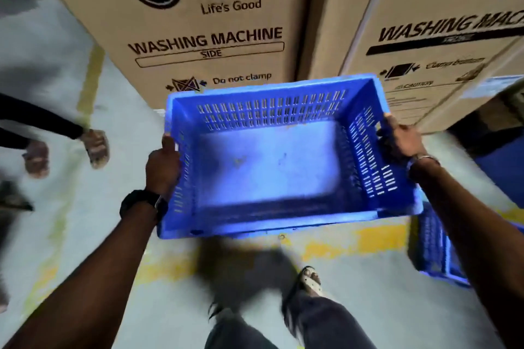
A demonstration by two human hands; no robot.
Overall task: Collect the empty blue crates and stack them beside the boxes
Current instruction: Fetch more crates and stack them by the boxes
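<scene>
An empty blue crate (269, 167) with slotted walls hangs in the air in front of me, level, above the floor. My left hand (163, 164) grips its left rim and my right hand (402, 139) grips its right rim. Two tall cardboard washing machine boxes stand right behind it, one (181, 22) at centre left and one (425, 37) at the right. Another blue crate (436, 246) sits on the floor at the lower right, partly hidden by my right arm.
Another person's legs and sandalled feet (96, 147) stand on the grey floor at the left. Worn yellow lines (377, 238) cross the floor under the crate. My own sandalled foot (310, 280) steps forward below. Something blue (502, 173) lies at the right edge.
</scene>
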